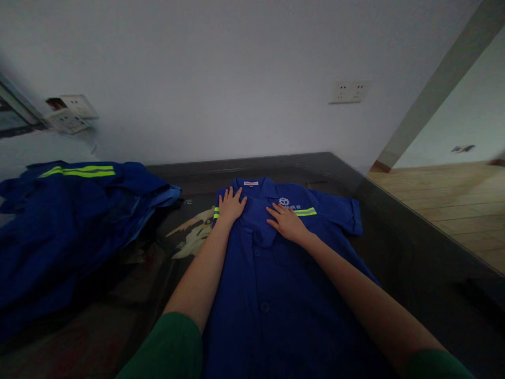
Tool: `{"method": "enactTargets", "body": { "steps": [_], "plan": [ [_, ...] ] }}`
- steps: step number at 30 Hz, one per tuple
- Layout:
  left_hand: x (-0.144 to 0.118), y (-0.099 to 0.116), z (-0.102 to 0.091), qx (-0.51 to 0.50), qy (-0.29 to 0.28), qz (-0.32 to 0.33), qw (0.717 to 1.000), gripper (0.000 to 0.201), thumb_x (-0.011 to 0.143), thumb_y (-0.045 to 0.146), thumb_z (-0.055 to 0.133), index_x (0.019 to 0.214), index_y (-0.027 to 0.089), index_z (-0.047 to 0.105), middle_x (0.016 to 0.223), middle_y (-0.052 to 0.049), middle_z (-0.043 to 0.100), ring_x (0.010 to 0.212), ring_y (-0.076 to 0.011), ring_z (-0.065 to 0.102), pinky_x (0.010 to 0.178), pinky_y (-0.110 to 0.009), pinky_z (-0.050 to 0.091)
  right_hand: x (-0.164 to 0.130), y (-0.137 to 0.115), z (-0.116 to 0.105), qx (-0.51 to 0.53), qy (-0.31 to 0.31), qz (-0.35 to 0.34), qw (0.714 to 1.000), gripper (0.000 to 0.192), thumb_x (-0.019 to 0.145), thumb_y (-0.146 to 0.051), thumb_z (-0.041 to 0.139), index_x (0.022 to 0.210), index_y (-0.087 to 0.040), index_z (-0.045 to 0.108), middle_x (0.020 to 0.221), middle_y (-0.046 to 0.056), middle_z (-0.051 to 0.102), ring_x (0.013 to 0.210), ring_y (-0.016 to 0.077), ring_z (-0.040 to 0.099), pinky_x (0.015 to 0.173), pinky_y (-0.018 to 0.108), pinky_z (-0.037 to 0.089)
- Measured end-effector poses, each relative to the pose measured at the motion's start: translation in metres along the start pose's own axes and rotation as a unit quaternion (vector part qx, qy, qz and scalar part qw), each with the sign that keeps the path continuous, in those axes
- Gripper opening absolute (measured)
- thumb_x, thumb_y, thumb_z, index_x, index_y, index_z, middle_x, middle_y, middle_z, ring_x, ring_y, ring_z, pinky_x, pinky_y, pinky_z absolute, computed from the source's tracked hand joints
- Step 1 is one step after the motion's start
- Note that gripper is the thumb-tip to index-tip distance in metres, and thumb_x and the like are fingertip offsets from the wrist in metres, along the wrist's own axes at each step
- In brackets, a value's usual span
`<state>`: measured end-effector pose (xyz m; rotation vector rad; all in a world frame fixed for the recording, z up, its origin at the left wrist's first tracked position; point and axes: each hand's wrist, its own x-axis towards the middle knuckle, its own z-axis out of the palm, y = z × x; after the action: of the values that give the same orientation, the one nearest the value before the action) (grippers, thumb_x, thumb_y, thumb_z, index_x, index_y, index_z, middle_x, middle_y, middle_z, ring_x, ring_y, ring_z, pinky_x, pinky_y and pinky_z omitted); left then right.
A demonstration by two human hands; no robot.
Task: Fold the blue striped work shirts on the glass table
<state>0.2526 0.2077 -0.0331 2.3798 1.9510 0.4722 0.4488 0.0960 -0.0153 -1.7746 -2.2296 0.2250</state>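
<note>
A blue short-sleeved work shirt lies front side up on the dark table, its collar towards the wall. It has buttons down the front, a white gear logo and a yellow-green reflective stripe across the chest. My left hand rests flat on the shirt's left chest area near the collar, fingers spread. On the other side of the chest, just below the logo, my right hand presses flat with its fingers apart. The right-hand sleeve is spread out sideways; the left-hand sleeve does not show stretched out beside my left hand.
A heap of blue garments with reflective stripes lies on the table's left side. The dark table meets a pale wall with a socket plate. More sockets are at the left. Wooden floor lies beyond the right edge.
</note>
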Motion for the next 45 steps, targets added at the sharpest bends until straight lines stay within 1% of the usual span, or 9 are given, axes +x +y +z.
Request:
{"method": "enactTargets", "body": {
  "steps": [5, 8, 11, 17, 22, 25, 32, 39, 45],
  "plan": [
    [-0.001, 0.0, -0.002, 0.008, 0.011, -0.08, 0.997, 0.056, 0.094, 0.05, 0.029, 0.145, 0.028, 0.035, 0.151, -0.01, 0.034, 0.141, -0.0308, 0.025, 0.113, -0.055, 0.017, -0.006, -0.017, -0.017, -0.047, 0.034, 0.01, 0.998, 0.037, 0.092, -0.025, 0.05, 0.126, -0.014, 0.058, 0.138, 0.017, 0.049, 0.13, 0.031, 0.04, 0.106, 0.05, 0.032],
    [-0.001, 0.0, -0.002, 0.011, 0.003, -0.08, 0.997, 0.057, 0.094, 0.05, 0.027, 0.146, 0.027, 0.034, 0.151, -0.01, 0.034, 0.141, -0.0303, 0.025, 0.113, -0.054, 0.017, -0.01, -0.045, -0.025, 0.056, 0.061, -0.069, 0.994, 0.023, 0.089, -0.015, 0.053, 0.107, -0.015, 0.067, 0.11, 0.011, 0.065, 0.106, 0.0206, 0.057, 0.095, 0.034, 0.042],
    [-0.001, -0.001, -0.003, 0.015, 0.003, -0.074, 0.997, 0.057, 0.094, 0.049, 0.026, 0.147, 0.027, 0.033, 0.151, -0.009, 0.034, 0.141, -0.0299, 0.025, 0.113, -0.054, 0.018, -0.013, -0.068, -0.015, 0.168, 0.022, -0.104, 0.98, 0.016, 0.085, -0.015, 0.061, 0.099, -0.016, 0.067, 0.088, 0.004, 0.065, 0.082, 0.0142, 0.059, 0.078, 0.026, 0.045],
    [-0.001, -0.002, -0.002, 0.002, 0.004, -0.074, 0.997, 0.057, 0.094, 0.049, 0.028, 0.146, 0.027, 0.033, 0.151, -0.011, 0.034, 0.141, -0.0309, 0.025, 0.112, -0.055, 0.018, -0.014, -0.073, 0.013, 0.25, -0.013, -0.033, 0.967, 0.035, 0.071, -0.016, 0.076, 0.103, -0.015, 0.063, 0.08, -0.001, 0.057, 0.069, 0.011, 0.053, 0.065, 0.023, 0.04],
    [-0.002, -0.001, -0.002, -0.002, 0.012, -0.073, 0.997, 0.056, 0.094, 0.048, 0.029, 0.145, 0.027, 0.035, 0.149, -0.011, 0.036, 0.14, -0.0308, 0.027, 0.112, -0.055, 0.019, -0.009, -0.073, 0.006, 0.259, -0.025, 0.008, 0.966, 0.029, 0.076, -0.026, 0.072, 0.101, -0.016, 0.061, 0.071, -0.003, 0.056, 0.066, 0.0119, 0.054, 0.063, 0.024, 0.039],
    [-0.001, -0.001, -0.002, -0.004, 0.01, -0.077, 0.997, 0.056, 0.094, 0.048, 0.029, 0.145, 0.027, 0.035, 0.149, -0.01, 0.037, 0.14, -0.0302, 0.027, 0.112, -0.055, 0.019, -0.004, -0.076, 0.003, 0.256, -0.033, 0.012, 0.966, 0.028, 0.069, -0.014, 0.075, 0.093, -0.018, 0.062, 0.069, -0.004, 0.056, 0.066, 0.0115, 0.055, 0.063, 0.023, 0.04],
    [-0.001, -0.002, -0.001, 0.001, 0.007, -0.081, 0.997, 0.057, 0.093, 0.05, 0.029, 0.146, 0.028, 0.033, 0.15, -0.01, 0.036, 0.14, -0.0293, 0.026, 0.113, -0.054, 0.019, 0.002, -0.075, 0.0, 0.398, -0.148, 0.071, 0.903, 0.021, 0.079, -0.002, 0.058, 0.095, -0.016, 0.058, 0.051, -0.01, 0.05, 0.043, 0.008, 0.052, 0.045, 0.018, 0.042],
    [0.001, -0.003, 0.0, -0.008, 0.007, -0.084, 0.996, 0.058, 0.093, 0.05, 0.03, 0.147, 0.028, 0.032, 0.15, -0.01, 0.034, 0.141, -0.0287, 0.024, 0.113, -0.055, 0.016, -0.004, -0.081, -0.013, 0.329, -0.156, 0.07, 0.929, 0.025, 0.081, -0.003, 0.057, 0.103, -0.017, 0.056, 0.055, -0.008, 0.054, 0.045, 0.0079, 0.054, 0.049, 0.018, 0.043],
    [0.0, -0.003, -0.004, -0.048, 0.077, -0.06, 0.994, 0.048, 0.093, 0.035, 0.038, 0.137, 0.019, 0.045, 0.143, -0.012, 0.044, 0.138, -0.0256, 0.03, 0.115, -0.051, 0.018, -0.009, -0.079, -0.014, 0.196, -0.072, 0.009, 0.978, 0.03, 0.077, -0.018, 0.069, 0.106, -0.018, 0.059, 0.073, -0.001, 0.062, 0.07, 0.0142, 0.06, 0.065, 0.024, 0.042]
  ]
}}
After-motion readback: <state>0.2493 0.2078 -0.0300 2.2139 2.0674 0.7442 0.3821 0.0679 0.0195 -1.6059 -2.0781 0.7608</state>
